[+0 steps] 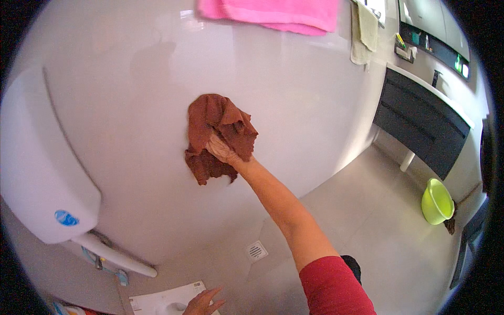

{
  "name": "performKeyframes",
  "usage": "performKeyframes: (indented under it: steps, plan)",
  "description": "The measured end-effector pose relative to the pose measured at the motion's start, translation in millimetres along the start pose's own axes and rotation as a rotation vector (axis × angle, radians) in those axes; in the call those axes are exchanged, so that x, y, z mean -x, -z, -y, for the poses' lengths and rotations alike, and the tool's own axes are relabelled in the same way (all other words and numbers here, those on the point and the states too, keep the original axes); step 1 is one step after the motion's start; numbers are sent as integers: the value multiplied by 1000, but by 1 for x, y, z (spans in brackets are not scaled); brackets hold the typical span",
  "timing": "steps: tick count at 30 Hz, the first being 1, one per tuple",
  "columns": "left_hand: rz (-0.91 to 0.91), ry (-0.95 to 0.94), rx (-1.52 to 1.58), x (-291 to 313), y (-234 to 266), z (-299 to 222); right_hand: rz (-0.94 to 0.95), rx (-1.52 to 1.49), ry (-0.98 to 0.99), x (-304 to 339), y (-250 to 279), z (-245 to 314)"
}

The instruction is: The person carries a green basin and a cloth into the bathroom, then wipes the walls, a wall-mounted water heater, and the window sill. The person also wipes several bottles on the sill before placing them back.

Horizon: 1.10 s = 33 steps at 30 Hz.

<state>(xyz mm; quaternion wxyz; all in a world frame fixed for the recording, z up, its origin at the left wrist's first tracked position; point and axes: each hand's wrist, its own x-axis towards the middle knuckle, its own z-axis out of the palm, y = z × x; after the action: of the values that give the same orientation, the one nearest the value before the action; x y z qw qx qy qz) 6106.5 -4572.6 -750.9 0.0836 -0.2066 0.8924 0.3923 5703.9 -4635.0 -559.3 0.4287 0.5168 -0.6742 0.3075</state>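
Note:
A brown cloth [227, 122] lies bunched against the pale, glossy wall [136, 121]. My right hand [221, 149] presses it there, with the fingers mostly hidden under its folds. That arm, in a red sleeve, reaches up from the lower right. At the bottom edge my left hand [203, 303] shows in part, its fingers apart and nothing in them. It is above a white, flat fixture [157, 298] with a hollow, set at floor level, which looks like a squat toilet pan.
On the left wall hangs a white cistern [47, 157] with a pipe [115, 254] below. A pink towel [273, 13] and a pale towel [365, 34] hang above. To the right are a dark vanity cabinet [420, 121], a green basin [437, 202] and a floor drain [256, 251].

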Motion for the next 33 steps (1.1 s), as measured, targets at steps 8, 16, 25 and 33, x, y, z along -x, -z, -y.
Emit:
performKeyframes:
  steps: [8, 16, 25, 33]
  plan:
    - [-551, -311, -380, -82, -1, -65, 198, -638, -33, -7, 12, -168]
    - [-946, -228, -468, -192, 82, -240, 40, -283, 6, -23, 92, -286]
    - [-1320, -603, -1036, -296, 148, -360, -394, -400, -489, 37, 112, -459]
    - [-1526, -543, -1162, -377, 147, -418, -606, 353, -1561, 130, 68, -634]
